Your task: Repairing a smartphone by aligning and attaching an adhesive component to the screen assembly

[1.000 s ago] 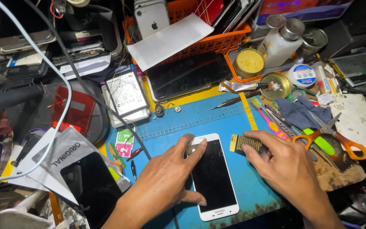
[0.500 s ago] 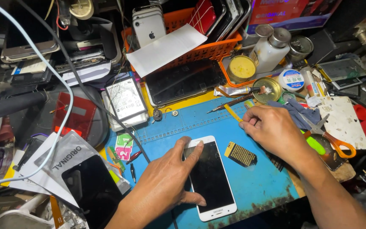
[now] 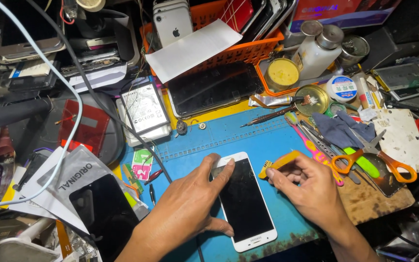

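A white smartphone point(image 3: 245, 201) lies face up on the blue work mat point(image 3: 248, 138), towards the near edge of the table, its dark glass tilted slightly off square with the mat. The left hand point(image 3: 190, 208) lies spread over the phone's left side, the forefinger tip on the top-left corner of the glass and the thumb against the lower left edge, pinning it flat rather than gripping it. The right hand point(image 3: 311, 189) is closed in a pinch on a small orange brush point(image 3: 278, 164), whose pale bristles point at the phone's upper right corner, just beside it but not clearly touching.

The phone looks thin, stiff and light, with a smooth glass front that is probably slippery and easily cracked or scratched; the safest hold would seem to be by the long side edges, with pressure kept off the middle of the screen. The brush is light and rigid, and a fingertip pinch near its middle should control it well.

To the right, orange-handled scissors point(image 3: 379, 162) and a blue-grey cloth point(image 3: 338, 128) lie on a worn wooden board point(image 3: 369, 201); an orange basket point(image 3: 238, 48) of phones stands at the far side.
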